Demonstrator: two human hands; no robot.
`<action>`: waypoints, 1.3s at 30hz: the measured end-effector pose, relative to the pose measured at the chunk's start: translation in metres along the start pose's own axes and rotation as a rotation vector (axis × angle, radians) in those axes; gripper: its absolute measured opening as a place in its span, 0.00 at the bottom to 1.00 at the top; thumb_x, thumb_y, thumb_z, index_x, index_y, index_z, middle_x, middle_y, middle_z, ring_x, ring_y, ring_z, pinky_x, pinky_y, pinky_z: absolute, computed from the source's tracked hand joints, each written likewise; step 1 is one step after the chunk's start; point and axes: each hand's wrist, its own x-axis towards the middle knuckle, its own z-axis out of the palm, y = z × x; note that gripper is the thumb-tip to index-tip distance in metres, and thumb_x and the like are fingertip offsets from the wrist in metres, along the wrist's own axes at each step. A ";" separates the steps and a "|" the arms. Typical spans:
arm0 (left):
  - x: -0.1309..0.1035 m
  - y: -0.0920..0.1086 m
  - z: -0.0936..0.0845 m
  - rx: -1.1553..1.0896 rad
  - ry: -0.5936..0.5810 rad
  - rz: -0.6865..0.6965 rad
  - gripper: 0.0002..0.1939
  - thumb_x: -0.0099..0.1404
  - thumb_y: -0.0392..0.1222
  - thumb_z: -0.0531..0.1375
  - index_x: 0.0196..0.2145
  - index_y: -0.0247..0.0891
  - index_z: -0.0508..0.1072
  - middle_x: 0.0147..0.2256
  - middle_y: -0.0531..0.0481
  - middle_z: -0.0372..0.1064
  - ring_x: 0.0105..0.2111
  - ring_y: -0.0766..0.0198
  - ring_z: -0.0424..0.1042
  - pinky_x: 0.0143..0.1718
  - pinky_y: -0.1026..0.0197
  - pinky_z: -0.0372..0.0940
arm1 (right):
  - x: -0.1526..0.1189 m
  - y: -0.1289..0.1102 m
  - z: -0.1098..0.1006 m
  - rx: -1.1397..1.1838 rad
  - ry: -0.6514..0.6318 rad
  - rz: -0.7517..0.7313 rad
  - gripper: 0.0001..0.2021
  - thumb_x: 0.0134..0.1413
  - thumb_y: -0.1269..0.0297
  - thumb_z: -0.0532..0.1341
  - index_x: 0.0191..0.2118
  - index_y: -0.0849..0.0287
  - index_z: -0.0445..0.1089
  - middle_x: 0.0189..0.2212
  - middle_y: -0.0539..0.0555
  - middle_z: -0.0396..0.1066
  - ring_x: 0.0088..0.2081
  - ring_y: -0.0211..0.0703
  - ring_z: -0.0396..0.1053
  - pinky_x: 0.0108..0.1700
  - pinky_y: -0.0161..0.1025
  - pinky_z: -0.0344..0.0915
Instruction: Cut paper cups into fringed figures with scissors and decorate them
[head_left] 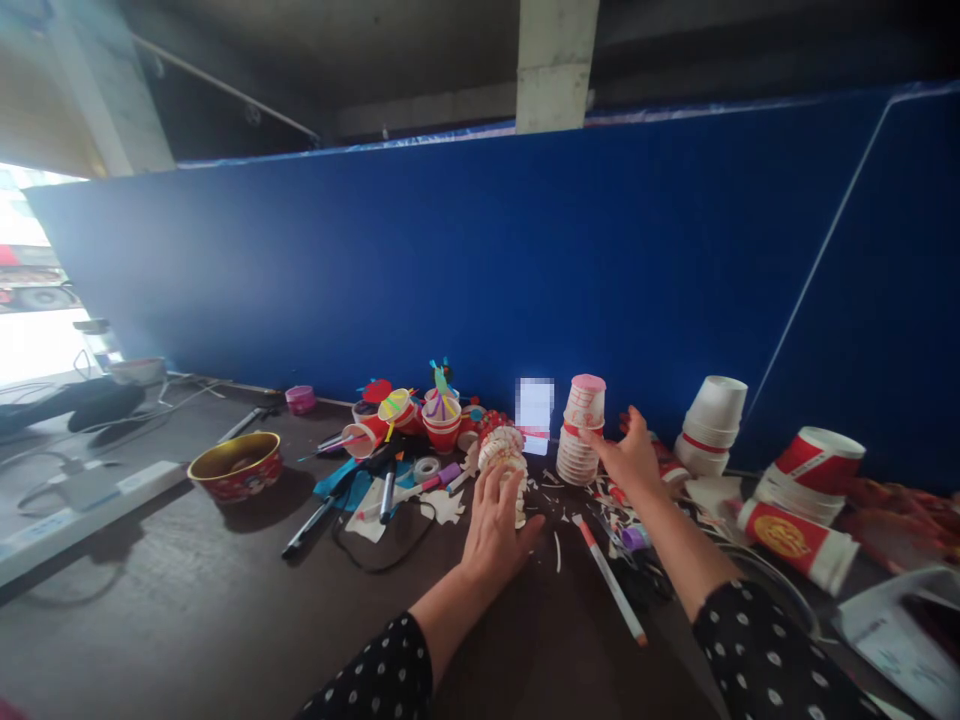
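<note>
My left hand (496,528) lies with its fingers stretched out over a whitish, ribbed, frilled piece (501,455), its thumb apart. The fingers cover part of that piece, so its kind is unclear. Just to the right stands a stack of upturned paper cups (579,440) with a pink top and red line drawing on the upper cup. Beside that stack my right hand (631,455) is open, fingers spread, with a fingertip at the stack's right side. Whether it touches the cups I cannot tell. An orange-tipped white marker (611,580) lies in front, between my forearms.
Leftward are a red-and-gold bowl (234,468), a power strip (90,510), black markers (319,515), a tape roll (427,469) and decorated cups (441,420). More cup stacks (711,425) stand at right. Paper scraps litter the dark table (262,620); a blue panel (420,260) rises behind.
</note>
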 end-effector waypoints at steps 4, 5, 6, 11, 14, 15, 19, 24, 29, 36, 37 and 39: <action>0.000 0.001 0.001 -0.005 -0.005 -0.037 0.26 0.55 0.39 0.57 0.51 0.35 0.56 0.50 0.37 0.53 0.53 0.48 0.49 0.51 0.42 0.53 | 0.015 -0.009 0.009 -0.097 -0.101 0.062 0.49 0.32 0.47 0.63 0.58 0.69 0.45 0.52 0.72 0.58 0.51 0.63 0.59 0.47 0.50 0.58; 0.000 0.001 0.001 -0.009 -0.008 -0.041 0.26 0.54 0.39 0.57 0.51 0.35 0.57 0.50 0.37 0.53 0.53 0.48 0.50 0.51 0.42 0.53 | 0.018 -0.011 0.010 -0.120 -0.121 0.073 0.49 0.32 0.47 0.63 0.58 0.69 0.44 0.51 0.72 0.59 0.50 0.63 0.60 0.46 0.50 0.59; 0.000 0.002 0.001 -0.013 -0.011 -0.044 0.25 0.54 0.39 0.57 0.50 0.35 0.57 0.50 0.38 0.54 0.53 0.48 0.50 0.51 0.43 0.53 | 0.020 -0.012 0.011 -0.140 -0.141 0.082 0.49 0.32 0.48 0.63 0.59 0.69 0.43 0.50 0.72 0.61 0.49 0.64 0.61 0.45 0.50 0.59; -0.001 0.002 0.001 -0.027 -0.021 -0.088 0.22 0.54 0.39 0.57 0.47 0.38 0.60 0.49 0.40 0.55 0.53 0.48 0.51 0.50 0.42 0.54 | 0.023 -0.015 0.013 -0.200 -0.249 0.051 0.32 0.37 0.52 0.63 0.49 0.63 0.59 0.40 0.63 0.71 0.40 0.57 0.69 0.37 0.43 0.62; -0.001 0.002 0.001 -0.029 -0.019 -0.083 0.21 0.54 0.39 0.57 0.46 0.36 0.62 0.49 0.39 0.55 0.52 0.49 0.52 0.51 0.43 0.54 | 0.022 -0.016 0.013 -0.241 -0.269 0.038 0.25 0.38 0.52 0.62 0.42 0.63 0.63 0.37 0.62 0.72 0.39 0.55 0.70 0.34 0.41 0.62; -0.001 0.001 0.001 -0.029 -0.022 -0.076 0.21 0.54 0.39 0.57 0.46 0.36 0.62 0.49 0.39 0.55 0.52 0.49 0.52 0.51 0.44 0.54 | 0.022 -0.016 0.013 -0.254 -0.268 0.037 0.25 0.38 0.52 0.62 0.41 0.63 0.62 0.37 0.63 0.71 0.39 0.55 0.69 0.34 0.41 0.61; 0.000 0.001 -0.001 -0.028 -0.024 -0.058 0.21 0.54 0.39 0.57 0.46 0.35 0.62 0.48 0.39 0.57 0.51 0.50 0.53 0.51 0.45 0.53 | 0.021 -0.015 0.010 -0.287 -0.263 0.025 0.26 0.41 0.50 0.59 0.43 0.64 0.60 0.36 0.63 0.71 0.38 0.54 0.70 0.33 0.40 0.61; 0.002 0.002 -0.004 -0.028 -0.021 -0.031 0.21 0.54 0.38 0.56 0.47 0.34 0.61 0.48 0.39 0.57 0.51 0.51 0.53 0.52 0.46 0.53 | 0.019 -0.016 0.008 -0.317 -0.251 0.020 0.27 0.40 0.49 0.59 0.43 0.64 0.59 0.36 0.64 0.71 0.38 0.57 0.70 0.33 0.42 0.61; 0.003 0.008 0.000 -0.026 -0.050 -0.017 0.22 0.55 0.37 0.55 0.49 0.35 0.61 0.50 0.40 0.57 0.53 0.50 0.52 0.53 0.44 0.51 | 0.016 -0.018 0.009 -0.296 -0.274 -0.013 0.30 0.41 0.49 0.59 0.49 0.61 0.55 0.41 0.62 0.70 0.40 0.56 0.69 0.35 0.41 0.62; 0.025 0.031 0.029 -0.047 -0.210 -0.098 0.29 0.54 0.37 0.56 0.54 0.42 0.57 0.56 0.42 0.49 0.57 0.47 0.45 0.53 0.40 0.46 | 0.014 -0.020 0.007 -0.281 -0.305 -0.001 0.29 0.43 0.42 0.54 0.45 0.61 0.60 0.37 0.61 0.72 0.39 0.54 0.70 0.34 0.41 0.62; 0.031 0.034 0.034 -0.055 -0.211 -0.116 0.30 0.53 0.36 0.57 0.54 0.44 0.56 0.58 0.43 0.47 0.57 0.46 0.43 0.53 0.40 0.46 | 0.013 -0.019 0.006 -0.281 -0.307 -0.002 0.28 0.43 0.42 0.54 0.44 0.60 0.61 0.36 0.60 0.72 0.38 0.53 0.70 0.34 0.41 0.62; 0.041 0.038 0.042 -0.066 -0.190 -0.141 0.32 0.53 0.36 0.58 0.55 0.50 0.56 0.59 0.47 0.41 0.57 0.44 0.42 0.53 0.39 0.44 | 0.013 -0.019 0.005 -0.278 -0.312 -0.003 0.25 0.43 0.43 0.54 0.40 0.59 0.62 0.34 0.59 0.73 0.37 0.52 0.71 0.33 0.40 0.62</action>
